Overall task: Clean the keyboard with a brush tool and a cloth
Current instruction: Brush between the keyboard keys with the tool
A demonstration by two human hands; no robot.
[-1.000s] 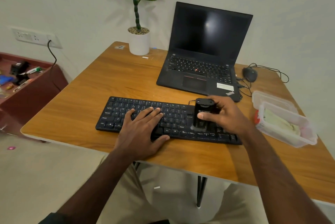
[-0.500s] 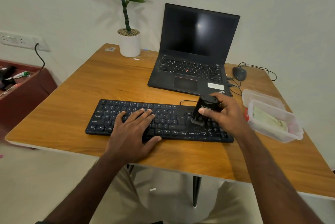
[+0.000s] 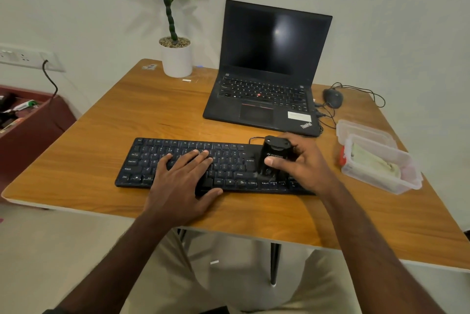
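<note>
Brushing the right end of the keyboard

One black keyboard [image 3: 203, 165] lay across the frame's centre on the table [image 3: 106, 125]. The right hand [image 3: 304, 161] gripped the single brush tool [image 3: 273, 158], its lower end down on the right-hand keys, while the left hand [image 3: 181, 179] lay flat with straight fingers over the middle rows, likely steadying. The brushing step seemed in hand; next, probably more strokes. One cloth [image 3: 373, 163] waited in one of two containers [image 3: 381, 166], right of frame.
</note>
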